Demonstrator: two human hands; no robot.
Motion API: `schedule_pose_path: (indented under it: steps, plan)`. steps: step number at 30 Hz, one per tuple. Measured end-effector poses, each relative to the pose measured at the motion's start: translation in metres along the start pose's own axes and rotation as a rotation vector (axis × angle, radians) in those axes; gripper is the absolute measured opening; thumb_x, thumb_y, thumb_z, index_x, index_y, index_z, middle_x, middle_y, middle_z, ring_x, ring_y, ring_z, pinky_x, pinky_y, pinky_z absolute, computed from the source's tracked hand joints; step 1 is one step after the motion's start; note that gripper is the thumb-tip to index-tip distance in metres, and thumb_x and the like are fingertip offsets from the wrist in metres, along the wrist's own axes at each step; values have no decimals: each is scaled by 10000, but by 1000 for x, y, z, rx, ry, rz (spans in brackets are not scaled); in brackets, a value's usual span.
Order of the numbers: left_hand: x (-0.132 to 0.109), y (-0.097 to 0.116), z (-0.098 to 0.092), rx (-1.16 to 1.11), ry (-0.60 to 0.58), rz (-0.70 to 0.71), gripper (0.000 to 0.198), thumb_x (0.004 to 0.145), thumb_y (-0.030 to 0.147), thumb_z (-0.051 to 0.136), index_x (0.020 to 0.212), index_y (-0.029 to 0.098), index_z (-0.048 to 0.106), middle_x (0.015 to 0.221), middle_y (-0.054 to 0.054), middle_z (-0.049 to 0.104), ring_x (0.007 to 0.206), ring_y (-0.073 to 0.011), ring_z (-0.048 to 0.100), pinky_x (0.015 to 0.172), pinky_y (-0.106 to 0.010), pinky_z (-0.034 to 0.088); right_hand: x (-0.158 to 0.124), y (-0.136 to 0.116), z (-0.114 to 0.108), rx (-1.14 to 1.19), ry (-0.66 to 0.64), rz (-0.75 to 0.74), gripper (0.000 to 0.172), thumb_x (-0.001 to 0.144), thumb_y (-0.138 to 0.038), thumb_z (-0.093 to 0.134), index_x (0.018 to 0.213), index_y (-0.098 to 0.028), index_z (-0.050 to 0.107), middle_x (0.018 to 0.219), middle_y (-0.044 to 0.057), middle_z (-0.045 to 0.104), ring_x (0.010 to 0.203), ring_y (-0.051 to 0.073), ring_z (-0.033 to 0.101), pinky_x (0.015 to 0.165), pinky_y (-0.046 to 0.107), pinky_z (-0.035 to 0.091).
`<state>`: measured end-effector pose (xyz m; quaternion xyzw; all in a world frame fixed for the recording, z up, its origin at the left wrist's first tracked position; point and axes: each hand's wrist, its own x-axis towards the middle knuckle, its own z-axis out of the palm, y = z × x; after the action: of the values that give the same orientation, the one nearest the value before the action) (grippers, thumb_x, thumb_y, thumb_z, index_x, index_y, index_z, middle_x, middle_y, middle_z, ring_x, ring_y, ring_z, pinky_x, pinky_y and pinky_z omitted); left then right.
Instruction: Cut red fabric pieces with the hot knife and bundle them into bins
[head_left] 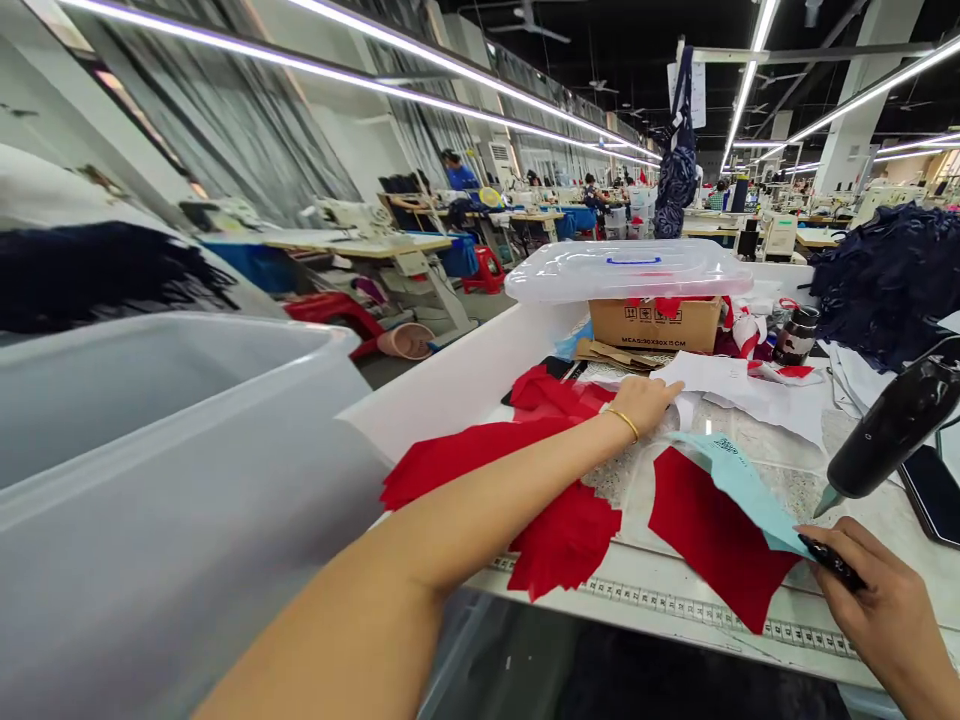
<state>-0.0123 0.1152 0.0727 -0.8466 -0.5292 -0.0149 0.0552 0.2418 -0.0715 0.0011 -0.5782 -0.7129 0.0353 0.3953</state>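
while the open left hand rested palm-down beside crumpled red fabric pieces, the right hand pinched a slim black marker at the edge of a pale blue paper pattern, which lay over a red fabric panel on a white cutting table edged with a measuring tape; rows of white sewing machines stood behind.

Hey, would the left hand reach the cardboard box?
Probably yes: the left hand sits just in front of the cardboard box, with only flat brown paper and white paper between them.
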Motion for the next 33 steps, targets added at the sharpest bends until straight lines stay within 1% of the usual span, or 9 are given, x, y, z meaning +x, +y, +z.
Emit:
schedule_pose_path:
  steps: [3,6,10,12,16,20,23,27,33]
  plan:
    - [4,-1,3,-10,-5,42,237,895,134,501,995,135,715,966,-153,706,938,-266,666,724,-328,437,17,-18,-9,22,133,46,183,903,-392,565,907,-260,691,673,13,545,537,139,487,528,272,436]
    - [-13,8,7,-16,-14,105,224,885,87,499,907,118,719,928,-160,707,892,-255,671,691,-326,445,31,-33,-12,-25,304,65,132,904,-352,588,877,-249,666,604,-9,455,526,134,413,541,279,399]
    - [-53,33,21,-8,-3,302,203,872,41,507,852,100,699,853,-164,705,801,-247,682,647,-330,480,52,-40,1,-68,355,-145,150,902,-220,560,952,-242,700,614,-13,471,516,114,399,514,260,352]
    - [-73,47,31,-9,33,382,179,873,43,518,825,99,681,802,-153,697,761,-243,683,629,-332,497,65,-38,16,-113,284,-216,245,896,-173,505,993,-233,722,619,-10,501,514,106,437,507,245,357]
    - [-106,68,42,-28,110,388,154,910,77,495,899,102,646,732,-108,676,686,-225,671,584,-322,500,88,-31,49,-238,-17,-328,409,827,-71,426,1029,-239,739,694,11,598,572,107,542,503,230,354]
    - [-140,71,31,-75,194,496,200,927,102,447,1062,111,594,759,-68,666,659,-199,634,571,-315,485,94,-28,66,-389,-359,-362,491,742,1,462,1048,-278,725,835,12,656,647,121,595,478,243,293]
    - [-157,63,18,-175,339,570,224,919,154,459,1102,115,582,745,-46,636,658,-180,597,581,-295,460,91,-27,66,-384,-538,-314,506,742,-5,468,1087,-282,715,908,9,667,695,132,626,530,238,350]
    - [-149,46,13,-286,468,416,231,939,169,427,1070,121,610,794,-66,631,768,-200,593,658,-308,485,86,-27,59,-209,-637,-177,488,762,-62,471,1151,-255,694,961,20,664,740,149,642,660,267,460]
    - [-128,40,42,-354,264,341,186,898,112,516,1041,149,628,1111,-94,677,1029,-222,605,857,-350,538,86,-24,49,-18,-573,-40,519,756,-134,418,1214,-213,650,995,48,662,771,173,647,723,324,511]
